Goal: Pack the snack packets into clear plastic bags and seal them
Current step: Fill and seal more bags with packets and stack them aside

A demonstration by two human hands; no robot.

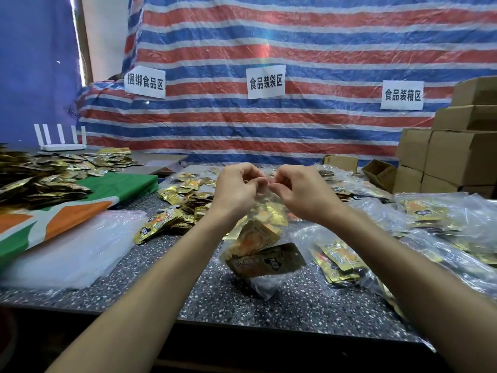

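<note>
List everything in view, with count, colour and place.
held bag: one, clear, gold packets inside, above table centre
loose snack packets: many, gold, mid-table beyond the hands
packet heap: one, gold, far left
empty bags: one stack, clear, left front
cloth: one, green, orange and white, left
filled bags: several, clear, right side
cardboard boxes: several, brown, stacked far right
router: one, white, back left
paper signs: three, white, on striped tarp
table: one, speckled grey
left hand: pinches held bag's top
right hand: pinches held bag's top

Both bare arms reach forward. The left hand (236, 188) and right hand (301, 193) meet, fingers (250, 181) pinching a clear plastic bag (265, 285) at its top.
</note>
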